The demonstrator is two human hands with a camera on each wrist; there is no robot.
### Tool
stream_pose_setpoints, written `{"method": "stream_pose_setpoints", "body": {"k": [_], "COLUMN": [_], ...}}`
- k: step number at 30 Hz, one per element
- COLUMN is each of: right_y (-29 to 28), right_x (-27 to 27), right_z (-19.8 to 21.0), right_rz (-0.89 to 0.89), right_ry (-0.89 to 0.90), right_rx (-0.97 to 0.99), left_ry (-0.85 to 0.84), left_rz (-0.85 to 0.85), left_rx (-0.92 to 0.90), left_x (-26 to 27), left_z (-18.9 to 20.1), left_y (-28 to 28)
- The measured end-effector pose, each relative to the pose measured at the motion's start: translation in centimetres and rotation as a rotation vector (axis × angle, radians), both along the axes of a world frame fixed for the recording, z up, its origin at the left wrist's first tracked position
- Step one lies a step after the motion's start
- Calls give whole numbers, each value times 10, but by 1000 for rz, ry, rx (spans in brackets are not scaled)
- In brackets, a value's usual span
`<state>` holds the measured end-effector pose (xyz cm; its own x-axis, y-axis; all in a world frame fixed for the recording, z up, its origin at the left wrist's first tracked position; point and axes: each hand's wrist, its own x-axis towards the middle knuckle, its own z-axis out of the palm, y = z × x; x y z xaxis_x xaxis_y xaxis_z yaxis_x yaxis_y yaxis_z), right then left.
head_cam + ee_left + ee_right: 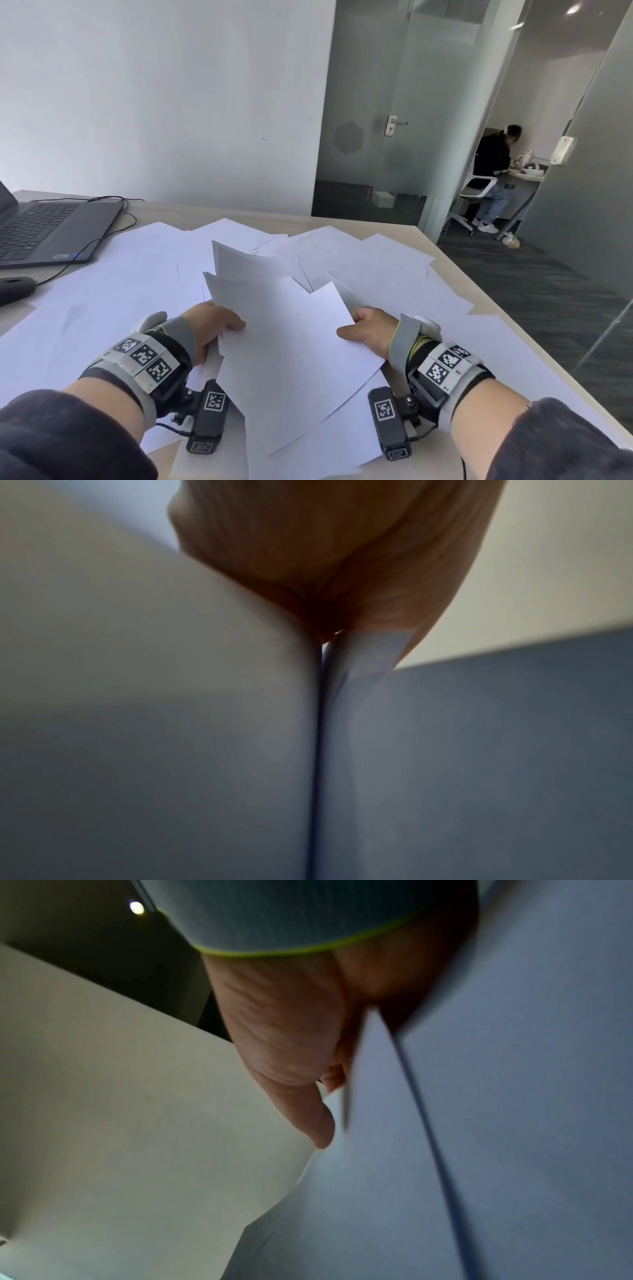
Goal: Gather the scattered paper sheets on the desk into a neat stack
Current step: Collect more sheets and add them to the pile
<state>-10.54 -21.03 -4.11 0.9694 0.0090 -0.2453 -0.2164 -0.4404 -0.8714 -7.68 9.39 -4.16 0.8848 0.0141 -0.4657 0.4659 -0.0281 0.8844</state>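
Many white paper sheets lie scattered and overlapping across the light wooden desk. I hold a loose, uneven bundle of sheets raised above the desk in front of me. My left hand grips its left edge, thumb on top. My right hand grips its right edge, thumb on top too. In the left wrist view the palm of my left hand closes on the blurred sheets. The right wrist view has my right hand pinching the sheet edges. The fingers under the bundle are hidden.
An open dark laptop with a black cable sits at the desk's far left. A dark object lies near the left edge. The desk's right edge drops to dark carpet. A person sits beyond a glass door.
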Motion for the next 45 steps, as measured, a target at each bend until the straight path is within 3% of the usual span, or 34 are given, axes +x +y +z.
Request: {"method": "stream_pose_setpoints", "body": {"k": [10,17,22,30,37,40,45], "right_y": [-12,-34,-20,4,-11,-11,6], "right_x": [18,27,19,3,12,9,-1], "right_z": [-12,-6,-15,-4,-5,-5,-5], "right_rz": [-203,-442,-319,-86,-362,-357,-215], "right_ry": [-77,-174,-15,18,-115,-99,-55], "right_rx": [49,80,152,158,121,125,290], "left_ry": [14,18,21,-45,-82,-81,-104], "left_rz": [3,-17,-127,-121,-60,-69,-162], "left_rx": [11,-26,-78,-94,-30,-26,18], "left_x": [-2,-7,-16,-16,-10,-8,-10], "left_z": [1,3,9,9,-4,-7,-4], "left_y": [-5,-2,-13,-25,-22,-24,-31]}}
